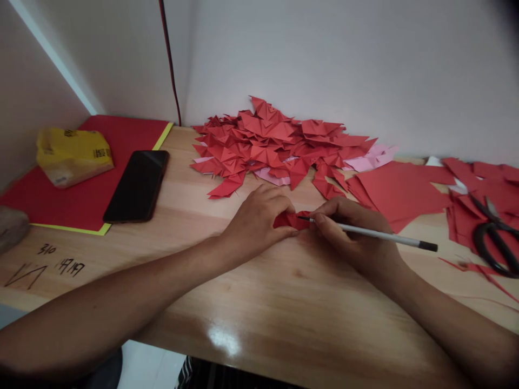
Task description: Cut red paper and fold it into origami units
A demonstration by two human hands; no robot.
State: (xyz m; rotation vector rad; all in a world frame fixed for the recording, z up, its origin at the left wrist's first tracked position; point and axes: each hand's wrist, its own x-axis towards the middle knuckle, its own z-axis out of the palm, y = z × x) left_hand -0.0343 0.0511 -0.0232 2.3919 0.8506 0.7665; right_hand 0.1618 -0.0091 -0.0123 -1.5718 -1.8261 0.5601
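Between my two hands, a small folded red paper piece (pixel 290 219) rests low over the wooden table, partly hidden by fingers. My left hand (pixel 265 213) pinches its left side between thumb and fingers. In my right hand (pixel 351 227) is a slim pen (pixel 381 234) with a whitish barrel and black end, its tip touching or close to the red paper. Just beyond my hands lies a heap of folded red paper shapes (pixel 267 140), with a few pink ones (pixel 371 158) among them.
Flat red sheets (pixel 405 192) lie to the right, beside black-handled scissors (pixel 497 237) and thin red strips (pixel 482 268). At left, a black phone (pixel 137 186) and a yellow packet (pixel 75 154) lie on red and yellow card (pixel 125 129). A wall stands behind the table.
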